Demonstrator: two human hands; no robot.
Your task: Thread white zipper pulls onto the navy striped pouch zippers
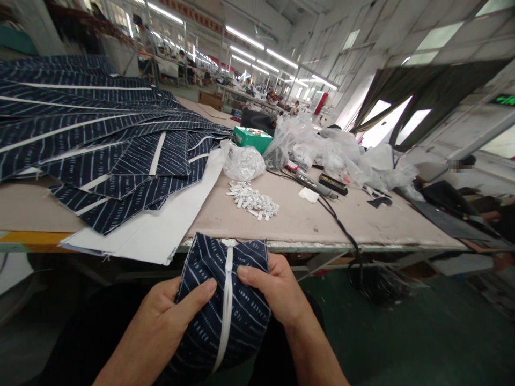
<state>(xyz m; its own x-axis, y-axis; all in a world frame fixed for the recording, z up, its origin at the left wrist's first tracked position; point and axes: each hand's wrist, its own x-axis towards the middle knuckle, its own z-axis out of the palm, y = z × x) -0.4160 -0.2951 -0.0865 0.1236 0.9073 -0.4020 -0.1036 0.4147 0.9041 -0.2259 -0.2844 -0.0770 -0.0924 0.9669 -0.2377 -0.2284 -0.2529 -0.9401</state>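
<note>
Between my hands is a navy printed fabric panel point(205, 316) with a white zipper point(226, 316) down its middle. A zipper slider point(229, 262) sits near the top end of the zipper. My left hand point(173, 311) grips the panel's left side, thumb flat on the front. On the right side, my right hand point(277, 287) holds the cloth with its thumb close to the slider. The other fingers of both hands are hidden behind the fabric. Just beyond, on the table, lies a loose pile of small white zipper pulls point(253, 201).
A big stack of similar navy panels point(92, 128) covers the table's left, partly over white sheets point(161, 230). Behind the pile are a clear bag point(243, 161), a green box point(252, 139) and crumpled plastic bags point(306, 142). A grey cylindrical tool point(314, 182) trails a black cable point(341, 225) over the table edge.
</note>
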